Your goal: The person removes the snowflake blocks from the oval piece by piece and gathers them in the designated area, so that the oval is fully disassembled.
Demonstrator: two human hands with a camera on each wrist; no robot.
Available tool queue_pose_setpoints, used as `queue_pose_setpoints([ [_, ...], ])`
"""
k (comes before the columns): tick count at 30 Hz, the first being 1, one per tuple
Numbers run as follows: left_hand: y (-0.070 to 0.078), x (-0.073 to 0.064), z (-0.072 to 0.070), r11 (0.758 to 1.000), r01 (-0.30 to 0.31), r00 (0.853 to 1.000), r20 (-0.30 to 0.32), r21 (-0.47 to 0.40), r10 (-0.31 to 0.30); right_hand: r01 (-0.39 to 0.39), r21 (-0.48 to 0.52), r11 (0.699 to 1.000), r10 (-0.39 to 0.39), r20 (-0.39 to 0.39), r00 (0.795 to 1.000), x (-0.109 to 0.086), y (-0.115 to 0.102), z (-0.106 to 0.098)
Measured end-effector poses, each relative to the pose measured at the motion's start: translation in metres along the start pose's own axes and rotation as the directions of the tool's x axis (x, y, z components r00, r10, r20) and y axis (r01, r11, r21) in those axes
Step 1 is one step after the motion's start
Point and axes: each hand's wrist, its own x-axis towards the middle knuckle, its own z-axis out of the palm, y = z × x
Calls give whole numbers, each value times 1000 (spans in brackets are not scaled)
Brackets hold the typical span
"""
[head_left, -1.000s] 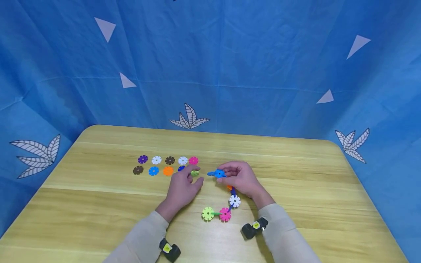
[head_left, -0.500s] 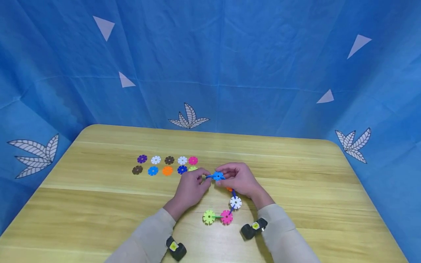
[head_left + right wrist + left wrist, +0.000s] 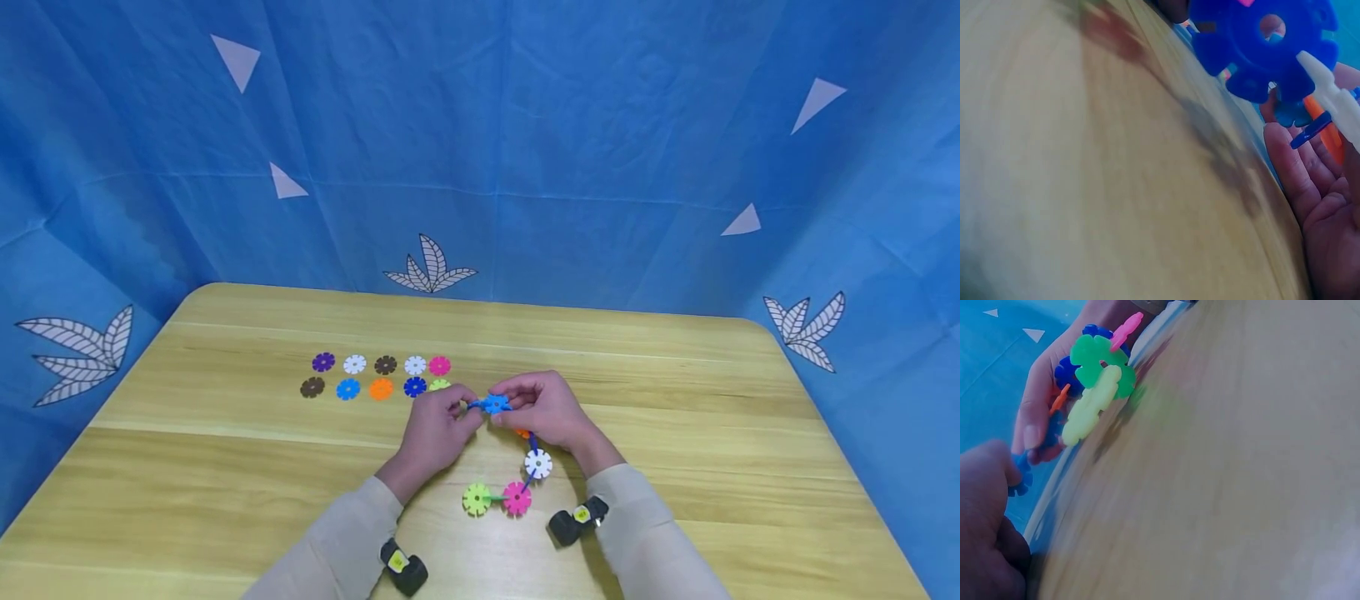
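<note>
A chain of notched plastic snowflake discs hangs between both hands. My right hand (image 3: 546, 408) holds its far end by a light blue disc (image 3: 496, 404). From the left, my left hand (image 3: 438, 425) pinches a blue disc (image 3: 1021, 476) joined there, its edge showing past the fingertips in the left wrist view. Below the right hand the chain runs through an orange disc (image 3: 522, 432), a white disc (image 3: 537, 463) and a pink disc (image 3: 517, 498) to a yellow-green disc (image 3: 476, 499). Dark blue and green discs stand crosswise between them. The right fingers partly hide the orange one.
Two rows of loose discs lie left of the hands, among them a purple disc (image 3: 323, 362) and an orange loose disc (image 3: 381, 388). My left hand partly covers a yellow-green loose disc (image 3: 439, 385). A blue curtain (image 3: 495, 150) hangs behind the wooden table (image 3: 675, 467).
My left hand has moved right from beside the loose discs and now pinches the blue disc at the chain's end. The chain has shifted slightly toward me; my right hand keeps its hold.
</note>
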Motion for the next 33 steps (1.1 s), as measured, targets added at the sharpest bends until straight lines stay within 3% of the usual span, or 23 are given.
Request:
queue_pose_setpoints([
  [21, -3, -4, -2, 999, 23, 999, -43, -48, -25, -17, 8, 1000, 17, 18, 1000, 2, 0, 0],
  [24, -5, -6, -6, 993, 75, 992, -97, -88, -83, -11, 27, 1000, 11, 8, 1000, 2, 1, -2],
  [28, -8, -10, -16, 965, 178, 963, -167, -193, -211, -10, 61, 998, 12, -35, 999, 1, 1, -4],
  [33, -12, -16, -29, 951, 233, 958, -121, -204, -261, 5, 70, 998, -2, -34, 999, 2, 2, -2],
])
